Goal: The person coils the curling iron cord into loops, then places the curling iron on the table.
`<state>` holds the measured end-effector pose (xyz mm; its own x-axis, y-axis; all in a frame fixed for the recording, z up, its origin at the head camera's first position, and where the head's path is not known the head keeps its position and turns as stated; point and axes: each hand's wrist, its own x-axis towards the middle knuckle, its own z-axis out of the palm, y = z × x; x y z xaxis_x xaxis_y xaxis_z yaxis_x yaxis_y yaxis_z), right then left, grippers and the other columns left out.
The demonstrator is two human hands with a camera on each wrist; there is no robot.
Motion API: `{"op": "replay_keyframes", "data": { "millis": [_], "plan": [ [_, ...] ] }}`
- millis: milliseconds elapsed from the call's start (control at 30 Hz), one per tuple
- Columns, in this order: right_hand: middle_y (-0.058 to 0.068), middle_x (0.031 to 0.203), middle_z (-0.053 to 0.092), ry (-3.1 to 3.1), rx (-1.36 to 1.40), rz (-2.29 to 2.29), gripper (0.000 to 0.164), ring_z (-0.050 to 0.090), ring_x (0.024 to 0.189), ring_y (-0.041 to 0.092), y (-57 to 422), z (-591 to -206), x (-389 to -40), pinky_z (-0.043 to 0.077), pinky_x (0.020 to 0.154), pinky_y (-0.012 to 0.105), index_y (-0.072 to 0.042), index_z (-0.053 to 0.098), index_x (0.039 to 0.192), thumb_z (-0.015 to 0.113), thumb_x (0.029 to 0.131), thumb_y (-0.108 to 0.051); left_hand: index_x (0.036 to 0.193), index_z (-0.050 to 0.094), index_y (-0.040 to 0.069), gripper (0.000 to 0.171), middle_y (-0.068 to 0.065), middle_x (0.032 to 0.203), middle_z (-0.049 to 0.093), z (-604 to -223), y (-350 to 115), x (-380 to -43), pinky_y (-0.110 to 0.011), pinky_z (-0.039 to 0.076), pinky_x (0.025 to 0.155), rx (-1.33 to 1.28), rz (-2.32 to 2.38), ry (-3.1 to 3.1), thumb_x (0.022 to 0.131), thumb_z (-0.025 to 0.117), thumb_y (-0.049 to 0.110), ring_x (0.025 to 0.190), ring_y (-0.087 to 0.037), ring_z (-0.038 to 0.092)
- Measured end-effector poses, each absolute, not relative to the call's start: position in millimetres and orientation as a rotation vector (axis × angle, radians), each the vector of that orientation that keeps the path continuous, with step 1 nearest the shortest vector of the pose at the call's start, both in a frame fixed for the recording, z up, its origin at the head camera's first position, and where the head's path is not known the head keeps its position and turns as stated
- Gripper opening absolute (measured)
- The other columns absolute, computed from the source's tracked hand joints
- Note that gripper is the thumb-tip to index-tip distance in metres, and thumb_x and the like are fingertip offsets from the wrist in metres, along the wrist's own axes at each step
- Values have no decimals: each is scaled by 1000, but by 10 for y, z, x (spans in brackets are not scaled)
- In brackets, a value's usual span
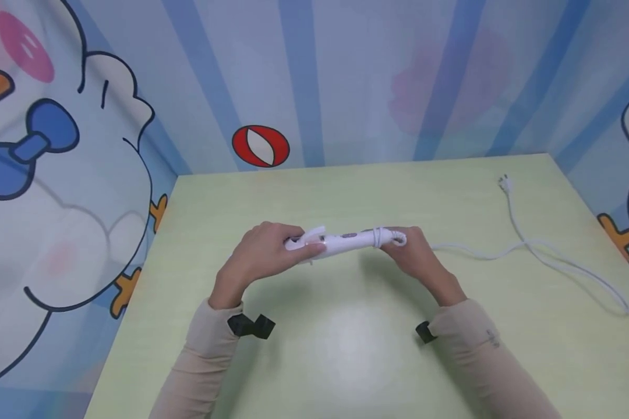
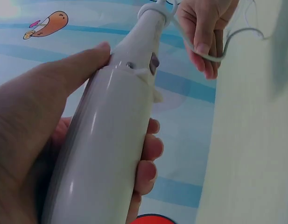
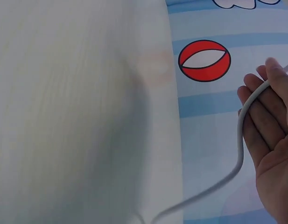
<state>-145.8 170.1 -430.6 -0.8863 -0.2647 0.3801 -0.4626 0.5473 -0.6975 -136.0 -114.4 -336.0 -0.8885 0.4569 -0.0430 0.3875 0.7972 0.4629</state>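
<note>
A white curling iron (image 1: pixel 340 243) is held above the table, lying nearly level in the head view. My left hand (image 1: pixel 264 250) grips its left end, thumb along the near side and fingers curled behind, as the left wrist view shows on the white body (image 2: pixel 101 149). A small lever (image 1: pixel 314 234) sticks up beside the thumb. At the other end, a loop of cord circles the narrow handle. My right hand (image 1: pixel 414 250) is by that end; in the right wrist view its thumb pinches the white power cord (image 3: pixel 241 135) against the fingers.
The cord runs right across the pale green table (image 1: pixel 346 361), crosses itself and bends near the right edge. Its plug (image 1: pixel 505 184) lies toward the back right. Cartoon-printed walls (image 1: pixel 356 75) stand behind the table and on both sides. Black straps (image 1: pixel 251 326) circle the wrists.
</note>
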Motion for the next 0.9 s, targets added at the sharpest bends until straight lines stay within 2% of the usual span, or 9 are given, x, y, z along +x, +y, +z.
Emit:
{"op": "replay_keyframes", "data": {
  "millis": [133,267,333,433,633,900],
  "plan": [
    [5,99,70,-2591,831,1078,31,66,85,18,1796,-4219,-1526,50,69,33,-13,70,106,66,80,4,70,55,28,50,7,54,47,-3299,-1140,-1349,-27,32,46,743,565,2865,70,50,78,49,-10,43],
    [5,96,70,-2642,914,928,24,66,78,15,1849,-4032,-1596,48,64,32,-12,69,107,66,84,-7,70,56,29,47,8,54,49,-3249,-1088,-1358,-28,34,45,795,468,2879,68,55,76,49,-10,44],
    [4,95,70,-2680,899,906,22,65,74,12,1855,-3927,-1619,48,63,31,-12,70,106,64,86,-19,70,56,29,46,8,54,49,-3242,-1071,-1363,-28,34,45,798,438,2872,69,55,75,50,-10,45],
    [3,95,70,-2740,865,827,23,66,76,12,1865,-3794,-1636,50,67,33,-12,70,105,64,86,-23,71,56,28,49,8,54,49,-3231,-1049,-1355,-27,34,45,793,389,2861,69,53,77,49,-10,44],
    [1,93,70,-2766,848,628,20,66,78,15,1825,-3599,-1604,50,67,35,-12,71,100,67,84,-23,70,55,24,53,5,55,48,-3239,-979,-1380,-28,34,46,782,282,2860,70,53,76,50,-11,45],
    [0,77,69,-2744,729,530,11,55,56,11,1688,-3520,-1527,43,53,32,-13,72,90,66,85,-22,73,58,20,50,2,57,51,-3312,-909,-1522,-29,35,47,627,256,2886,73,56,70,52,-14,48]
  ]
}}
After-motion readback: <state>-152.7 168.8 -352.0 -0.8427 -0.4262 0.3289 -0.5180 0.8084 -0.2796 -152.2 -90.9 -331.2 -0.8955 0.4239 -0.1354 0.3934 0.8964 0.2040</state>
